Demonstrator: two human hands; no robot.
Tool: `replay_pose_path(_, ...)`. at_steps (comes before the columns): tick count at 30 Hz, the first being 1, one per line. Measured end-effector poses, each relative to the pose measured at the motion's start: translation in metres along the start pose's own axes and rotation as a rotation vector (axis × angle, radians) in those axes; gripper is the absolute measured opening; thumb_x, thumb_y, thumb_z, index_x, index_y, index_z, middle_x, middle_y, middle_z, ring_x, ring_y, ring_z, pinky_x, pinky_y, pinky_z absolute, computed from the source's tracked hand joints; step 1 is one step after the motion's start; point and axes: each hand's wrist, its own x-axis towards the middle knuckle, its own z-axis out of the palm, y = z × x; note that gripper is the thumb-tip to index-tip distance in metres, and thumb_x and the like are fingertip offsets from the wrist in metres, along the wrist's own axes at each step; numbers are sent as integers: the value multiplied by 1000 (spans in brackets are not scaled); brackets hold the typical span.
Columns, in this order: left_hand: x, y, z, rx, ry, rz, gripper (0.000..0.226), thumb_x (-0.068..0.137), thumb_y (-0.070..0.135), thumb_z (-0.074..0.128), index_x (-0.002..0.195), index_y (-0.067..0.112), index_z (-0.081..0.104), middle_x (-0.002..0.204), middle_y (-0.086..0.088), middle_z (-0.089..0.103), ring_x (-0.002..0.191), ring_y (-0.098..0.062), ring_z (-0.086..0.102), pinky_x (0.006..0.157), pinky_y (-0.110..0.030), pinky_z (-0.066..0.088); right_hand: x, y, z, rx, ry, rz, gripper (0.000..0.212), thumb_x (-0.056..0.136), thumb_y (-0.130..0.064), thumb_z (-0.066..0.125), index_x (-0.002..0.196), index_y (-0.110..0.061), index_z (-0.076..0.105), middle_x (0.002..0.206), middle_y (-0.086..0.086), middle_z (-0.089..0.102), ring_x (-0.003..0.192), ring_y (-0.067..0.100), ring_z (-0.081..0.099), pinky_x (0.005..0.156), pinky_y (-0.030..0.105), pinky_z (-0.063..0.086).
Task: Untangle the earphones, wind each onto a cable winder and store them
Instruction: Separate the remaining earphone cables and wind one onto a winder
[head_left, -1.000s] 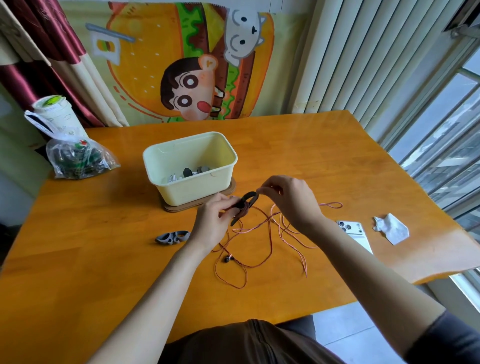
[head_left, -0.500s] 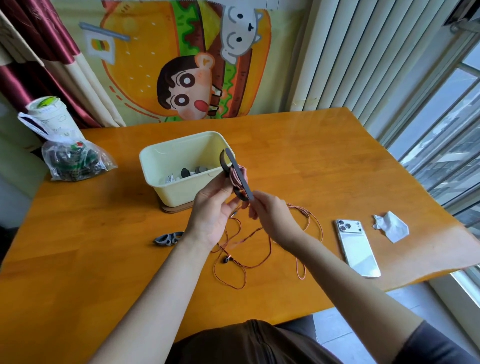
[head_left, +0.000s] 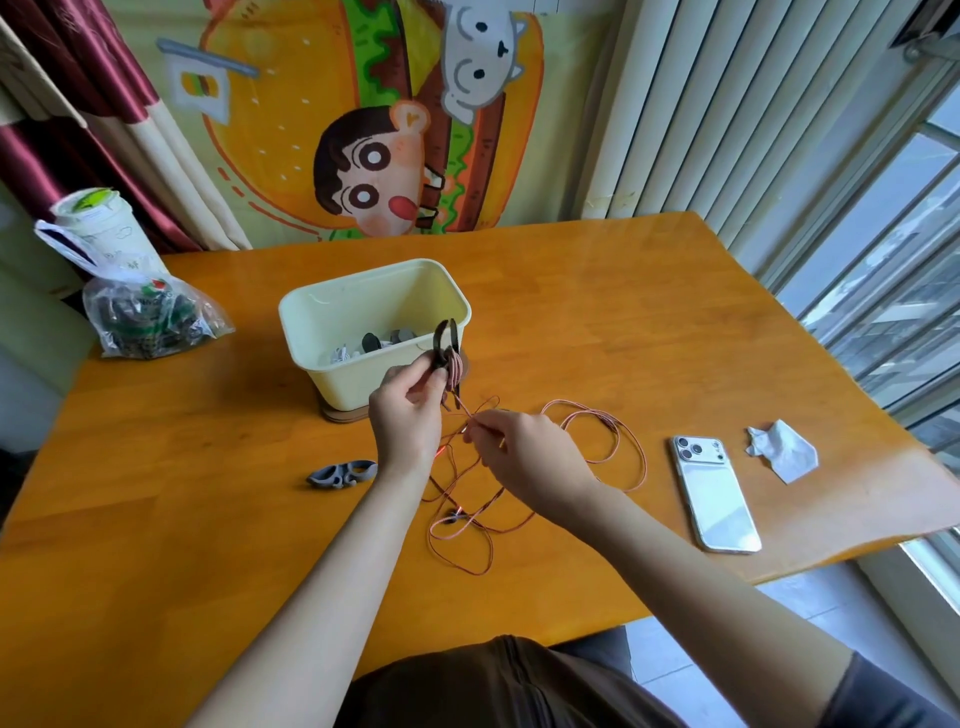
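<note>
Left hand (head_left: 408, 415) grips the part-wound black winder (head_left: 447, 353); right hand (head_left: 524, 457) pinches the cable (head_left: 597, 415); most remains loose; grey winder (head_left: 340, 474) unused.

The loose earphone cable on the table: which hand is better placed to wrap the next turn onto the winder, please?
Right, probably: the right hand pinches the cable just below the winder, which the left hand holds upright.

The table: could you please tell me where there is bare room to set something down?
The table is bare behind the phone, between the cream bin and the right edge, and at the near left, in front of the grey winder. It is crowded around the left hand and right hand, where orange cable sprawls toward the phone.
</note>
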Motion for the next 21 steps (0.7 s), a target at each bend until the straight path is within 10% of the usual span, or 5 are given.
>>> replay_pose_path(9, -6, -27, -12, 514, -298, 447, 33, 82, -17, 61, 112, -6, 66, 95, -10, 57, 96, -15, 57, 82, 7, 36, 1, 24, -20, -279, -186, -35, 28, 102, -19, 34, 117, -19, 58, 113, 1, 57, 92, 18, 56, 70, 27, 39)
replay_pose_path(21, -6, -22, -18, 369, -693, 97, 29, 91, 6, 61, 119, 9, 66, 97, 4, 60, 99, -11, 57, 80, -5, 40, -3, 43, -22, -398, -59, -100, 24, 100, -10, 40, 119, -21, 51, 116, -1, 51, 105, 19, 47, 89, 29, 35)
